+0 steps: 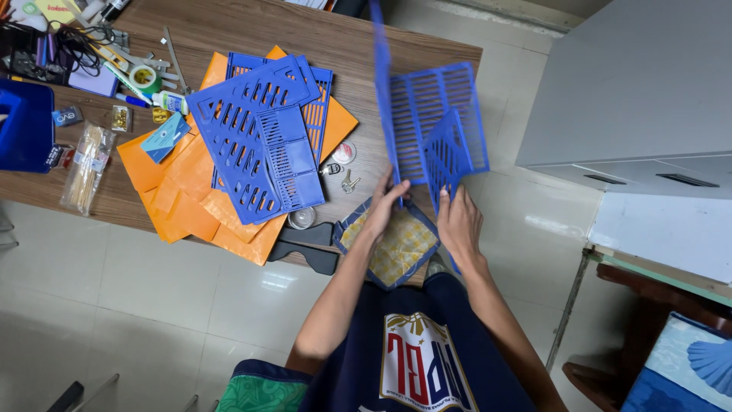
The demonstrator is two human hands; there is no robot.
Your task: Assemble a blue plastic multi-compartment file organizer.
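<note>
My left hand (383, 204) grips the lower edge of a long blue slotted plastic panel (385, 91) that stands upright over the wooden table (252, 27). My right hand (457, 223) holds a second blue slotted panel (450, 145) that meets the first at an angle. Both hands are just above a yellow checked cloth with a blue border (393, 244) at the table's near edge. More blue slotted panels (259, 137) lie stacked on orange sheets (183, 191) to the left.
Keys (349, 181), a small round tin (344, 152) and a black holder (305, 246) lie near the front edge. Tape, scissors, cables and a blue bin (27, 126) crowd the left end. A grey cabinet (633, 84) stands at the right.
</note>
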